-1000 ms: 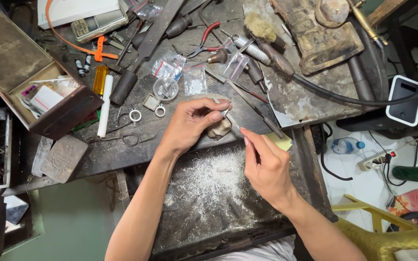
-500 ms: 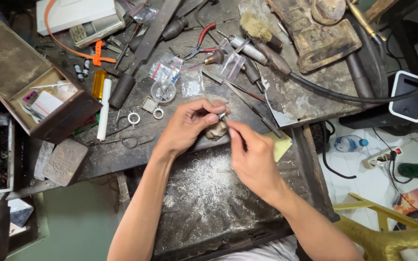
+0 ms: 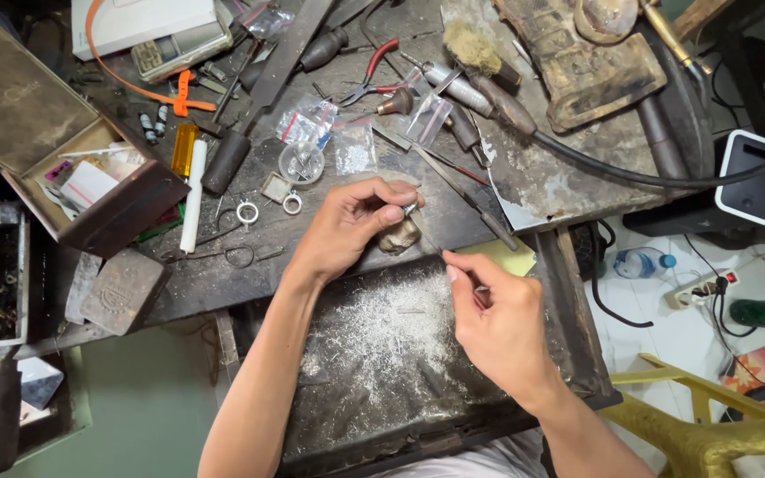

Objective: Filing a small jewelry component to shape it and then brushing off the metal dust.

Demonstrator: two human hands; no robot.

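While left hand [image 3: 351, 221] pinches small ring [image 3: 410, 209], right hand [image 3: 498, 323] grips thin file just beside.

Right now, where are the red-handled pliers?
In the head view, the red-handled pliers lie at the bench's top centre, between the long dark flat file and the bristly brush.

place: jeweller's workshop | signs: cluttered workbench [image 3: 223, 265], pliers [image 3: 374, 71], metal filings [image 3: 391, 323]

1. Hands: two, left hand [image 3: 347, 226] and right hand [image 3: 498, 323].
2. Silver rings [image 3: 248, 212] on the bench, at 9 o'clock from the left hand: two.
3. Small clear plastic bags [image 3: 307, 121] at 12 o'clock: about four.
4. Red-handled pliers [image 3: 372, 73]: one.
5. Plastic bottles [image 3: 635, 265] on the floor at 3 o'clock: two.
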